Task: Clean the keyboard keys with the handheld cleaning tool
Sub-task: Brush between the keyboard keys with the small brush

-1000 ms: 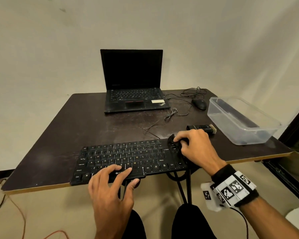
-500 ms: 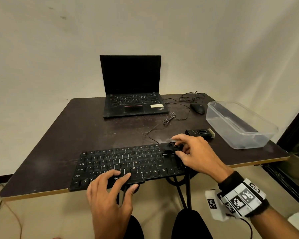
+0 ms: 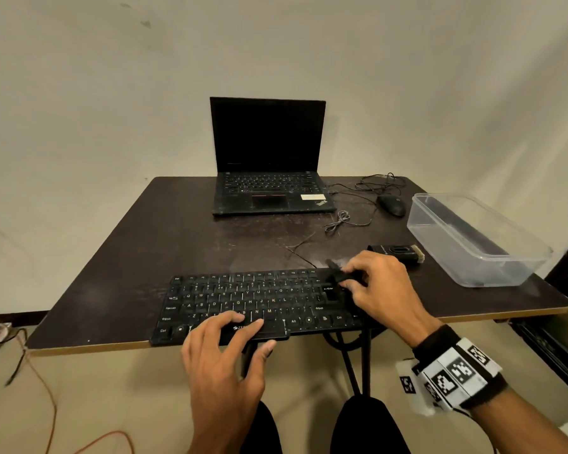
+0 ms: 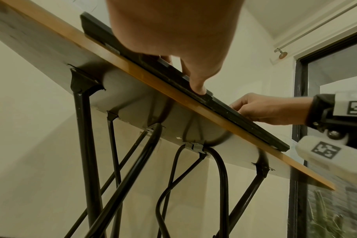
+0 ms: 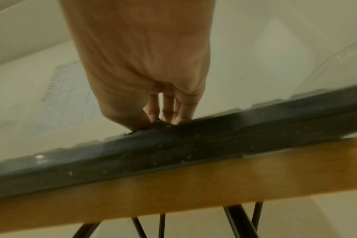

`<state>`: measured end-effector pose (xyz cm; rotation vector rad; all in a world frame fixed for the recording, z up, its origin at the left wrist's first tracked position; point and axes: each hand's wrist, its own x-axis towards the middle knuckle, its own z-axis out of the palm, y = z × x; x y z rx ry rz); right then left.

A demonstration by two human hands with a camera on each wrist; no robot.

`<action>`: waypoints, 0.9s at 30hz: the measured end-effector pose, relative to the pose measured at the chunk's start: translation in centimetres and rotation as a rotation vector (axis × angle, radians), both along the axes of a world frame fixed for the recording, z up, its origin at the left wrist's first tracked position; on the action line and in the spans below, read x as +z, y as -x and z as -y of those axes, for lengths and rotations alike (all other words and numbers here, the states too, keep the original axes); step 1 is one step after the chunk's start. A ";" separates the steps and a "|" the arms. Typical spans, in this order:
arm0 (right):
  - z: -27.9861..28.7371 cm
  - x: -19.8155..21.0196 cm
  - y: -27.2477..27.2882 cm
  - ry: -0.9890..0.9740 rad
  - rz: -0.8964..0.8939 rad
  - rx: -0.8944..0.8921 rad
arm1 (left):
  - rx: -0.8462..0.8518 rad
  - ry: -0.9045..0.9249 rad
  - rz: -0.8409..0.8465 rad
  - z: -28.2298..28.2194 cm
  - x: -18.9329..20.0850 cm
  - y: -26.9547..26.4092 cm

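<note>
Nearest the person, the left hand (image 3: 223, 365) lies with fingers spread and relaxed on the front edge of the keyboard (image 3: 253, 299), thumb hanging off the near lip. The keyboard sits along the near edge of the dark, scuffed desk (image 3: 138, 257), whose pale wooden edge band and black tubular legs show in the wrist views. At the keyboard's right end the right hand (image 3: 384, 290) pinches a small black cleaning tool (image 3: 336, 271) in curled fingers, its tip over the upper right keys; the tool is blurred and mostly covered by the fingers, so its shape is hard to make out. Just behind that hand lies a small black box (image 3: 395, 250), partly hidden. Farther right stands a clear plastic tub (image 3: 473, 240), with dark contents I cannot identify. Beyond are a black mouse (image 3: 391, 204) with tangled cable and an open laptop (image 3: 269, 165) with a dark screen. A plain cream wall closes the room; a dark window frame is cut off at right, cables trail on the floor at left.
</note>
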<state>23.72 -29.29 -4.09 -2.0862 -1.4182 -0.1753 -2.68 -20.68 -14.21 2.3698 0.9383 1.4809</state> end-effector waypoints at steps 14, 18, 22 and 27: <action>0.6 -0.5 2.7 0.058 0.038 0.085 | 0.012 -0.001 -0.006 0.0 0.0 0.0; 1.1 -0.2 1.4 0.035 0.024 -0.020 | 0.001 0.002 -0.010 0.0 -0.1 0.0; 1.9 -0.9 2.1 0.019 -0.021 0.047 | 0.007 0.003 -0.009 0.0 0.0 0.0; 2.6 -0.7 1.8 0.028 -0.034 -0.032 | 0.009 0.001 -0.023 0.0 -0.1 0.1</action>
